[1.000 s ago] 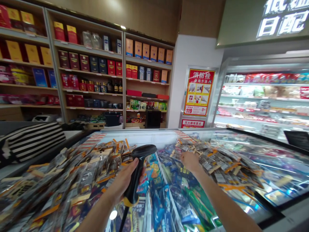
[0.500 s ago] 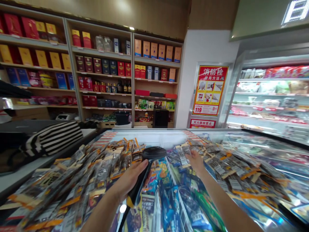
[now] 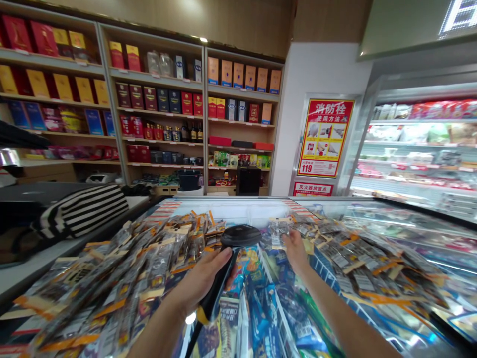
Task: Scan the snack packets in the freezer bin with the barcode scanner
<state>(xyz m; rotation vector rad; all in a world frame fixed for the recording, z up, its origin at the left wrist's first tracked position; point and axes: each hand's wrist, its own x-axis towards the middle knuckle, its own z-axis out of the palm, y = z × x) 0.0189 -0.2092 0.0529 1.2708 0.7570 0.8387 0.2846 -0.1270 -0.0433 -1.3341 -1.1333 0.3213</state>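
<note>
My left hand (image 3: 203, 278) is wrapped round the handle of a black barcode scanner (image 3: 241, 235), whose wide head points forward and whose cord hangs down below. Between the fingers of my right hand (image 3: 296, 248) is a small clear snack packet (image 3: 278, 231) with a pale top strip, held upright in front of the scanner head. To the left lies a large heap of similar packets (image 3: 149, 258) with orange and tan edges. Another heap of packets (image 3: 365, 253) lies on the right.
Below my hands, a freezer with wire dividers (image 3: 278, 311) holds bagged ice creams (image 3: 257, 308). A striped bag (image 3: 85, 211) sits on the left counter. Shelves of boxes and bottles (image 3: 160, 99) line the back wall. A red fire hydrant sign (image 3: 326, 136) and a lit chiller (image 3: 421, 144) stand right.
My right hand has moved slightly left with the packet, turning its face more squarely to view and closer to the scanner head. The scanner has shifted slightly right in my left hand.
</note>
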